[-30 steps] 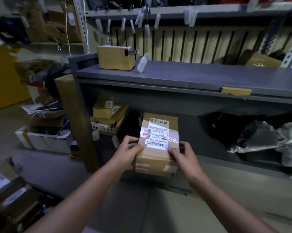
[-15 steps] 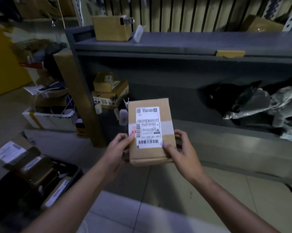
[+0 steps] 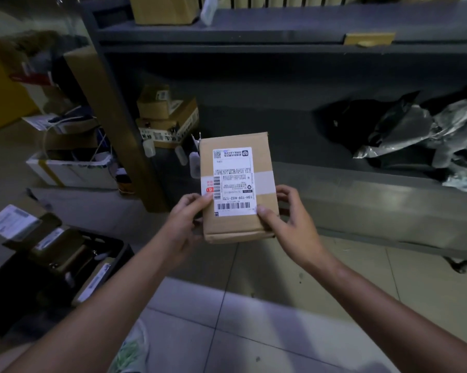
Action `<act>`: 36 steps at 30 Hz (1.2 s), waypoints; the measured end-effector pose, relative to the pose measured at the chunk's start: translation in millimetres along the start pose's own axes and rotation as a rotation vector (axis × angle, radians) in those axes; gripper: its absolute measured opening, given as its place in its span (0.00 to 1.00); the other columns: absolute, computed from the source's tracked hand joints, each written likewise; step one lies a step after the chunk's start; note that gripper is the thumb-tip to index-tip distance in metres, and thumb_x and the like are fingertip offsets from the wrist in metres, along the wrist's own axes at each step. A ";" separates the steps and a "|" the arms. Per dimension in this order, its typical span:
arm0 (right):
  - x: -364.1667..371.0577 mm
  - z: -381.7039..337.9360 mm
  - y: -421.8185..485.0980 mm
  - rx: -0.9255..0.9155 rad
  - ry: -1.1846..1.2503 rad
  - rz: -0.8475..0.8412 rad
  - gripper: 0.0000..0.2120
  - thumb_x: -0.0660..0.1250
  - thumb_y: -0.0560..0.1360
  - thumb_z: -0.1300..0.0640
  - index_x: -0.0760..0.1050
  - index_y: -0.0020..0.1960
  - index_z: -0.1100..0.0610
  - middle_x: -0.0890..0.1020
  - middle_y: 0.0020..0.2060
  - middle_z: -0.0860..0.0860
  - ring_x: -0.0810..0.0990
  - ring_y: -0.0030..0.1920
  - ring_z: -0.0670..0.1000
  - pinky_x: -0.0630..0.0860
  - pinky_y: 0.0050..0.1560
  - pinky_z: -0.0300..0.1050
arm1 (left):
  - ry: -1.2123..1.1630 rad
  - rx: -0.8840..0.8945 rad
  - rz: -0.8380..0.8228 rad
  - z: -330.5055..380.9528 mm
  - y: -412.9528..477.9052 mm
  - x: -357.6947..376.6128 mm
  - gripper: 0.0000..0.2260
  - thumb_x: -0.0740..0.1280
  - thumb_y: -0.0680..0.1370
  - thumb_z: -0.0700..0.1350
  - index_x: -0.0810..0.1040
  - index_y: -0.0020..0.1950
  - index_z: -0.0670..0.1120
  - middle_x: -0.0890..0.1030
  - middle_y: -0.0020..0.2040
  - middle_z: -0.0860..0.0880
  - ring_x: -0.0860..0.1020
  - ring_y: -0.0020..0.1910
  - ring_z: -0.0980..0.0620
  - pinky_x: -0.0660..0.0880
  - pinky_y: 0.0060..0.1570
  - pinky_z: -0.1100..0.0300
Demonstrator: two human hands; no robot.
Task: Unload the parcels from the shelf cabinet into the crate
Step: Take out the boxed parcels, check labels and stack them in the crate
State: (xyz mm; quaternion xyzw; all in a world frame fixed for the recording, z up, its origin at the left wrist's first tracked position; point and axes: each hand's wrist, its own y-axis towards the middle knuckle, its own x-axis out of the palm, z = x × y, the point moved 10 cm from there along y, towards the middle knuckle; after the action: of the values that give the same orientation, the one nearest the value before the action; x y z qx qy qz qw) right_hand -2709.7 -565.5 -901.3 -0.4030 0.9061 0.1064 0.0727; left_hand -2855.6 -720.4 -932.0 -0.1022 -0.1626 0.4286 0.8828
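1. Held item. A cardboard parcel (image 3: 236, 184) is held in the air at centre frame, in front of the grey shelf cabinet (image 3: 254, 30) and clear of its shelves. Its broad face is turned toward the camera. A white shipping label (image 3: 233, 181) with barcodes covers most of that face, and a band of pale tape (image 3: 264, 180) crosses the middle.

2. Left hand (image 3: 185, 224). It grips the parcel at the 8 o'clock corner. The thumb presses on the left edge of the label, and the fingers are curled behind the box, out of sight.

3. Right hand (image 3: 291, 224). It grips the parcel at the 4 o'clock corner. The thumb lies on the lower right corner of the label, and the fingers are curled round the right edge.

4. Crate (image 3: 120, 247). The dark crate stands on the floor at 8 o'clock from the parcel, well apart from it. Several labelled boxes (image 3: 55, 246) lie inside.

5. Cabinet contents.
- At 11 o'clock from the parcel, stacked small cartons (image 3: 168, 119) sit on the lower shelf.
- At 2 o'clock, crumpled grey mailer bags (image 3: 415, 135) lie on the same shelf.
- At 12 o'clock, at the top edge of the frame, a brown carton (image 3: 162, 9) rests on the upper shelf.

6. Surroundings. The tiled floor (image 3: 254, 332) is at 6 o'clock. An open white box (image 3: 71, 170) stands at 9 o'clock, left of the cabinet's upright.
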 end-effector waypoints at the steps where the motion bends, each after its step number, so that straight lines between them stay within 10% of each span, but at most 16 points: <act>1: 0.5 -1.2 -1.0 -0.001 0.002 -0.003 0.19 0.72 0.76 0.53 0.69 0.63 0.48 0.78 0.56 0.40 0.77 0.53 0.32 0.74 0.47 0.28 | 0.013 -0.006 0.003 0.0 -1.5 0.0 0.12 0.69 0.77 0.51 0.74 0.59 0.50 0.83 0.57 0.46 0.81 0.55 0.46 0.78 0.53 0.45; 18: -0.8 31.4 -41.4 0.077 0.020 -0.134 0.18 0.71 0.76 0.61 0.69 0.61 0.50 0.79 0.56 0.43 0.79 0.52 0.37 0.75 0.46 0.32 | 0.169 -0.142 -0.232 -49.3 -17.9 4.9 0.35 0.74 0.67 0.48 0.66 0.73 0.55 0.84 0.57 0.50 0.84 0.54 0.50 0.82 0.43 0.54; 24: -3.7 41.1 -49.3 0.101 0.017 -0.207 0.18 0.71 0.76 0.59 0.70 0.60 0.44 0.79 0.55 0.34 0.80 0.57 0.40 0.79 0.48 0.39 | 0.195 -0.159 -0.273 -57.5 -14.4 -0.7 0.42 0.78 0.65 0.44 0.62 0.76 0.53 0.83 0.59 0.49 0.82 0.59 0.47 0.75 0.63 0.43; 36: -10.4 47.0 -34.0 0.265 0.211 -0.148 0.17 0.63 0.75 0.46 0.75 0.62 0.49 0.84 0.53 0.45 0.83 0.53 0.44 0.79 0.43 0.37 | 0.478 -0.092 -0.258 -48.3 -14.3 1.6 0.48 0.81 0.59 0.49 0.63 0.75 0.57 0.80 0.63 0.57 0.76 0.65 0.55 0.69 0.70 0.45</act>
State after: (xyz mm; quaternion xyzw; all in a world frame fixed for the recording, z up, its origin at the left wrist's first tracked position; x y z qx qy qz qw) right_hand -2675.2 -568.4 -949.0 -0.4644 0.8826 -0.0627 0.0372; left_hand -2826.2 -729.9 -971.8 -0.2190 0.0194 0.2683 0.9379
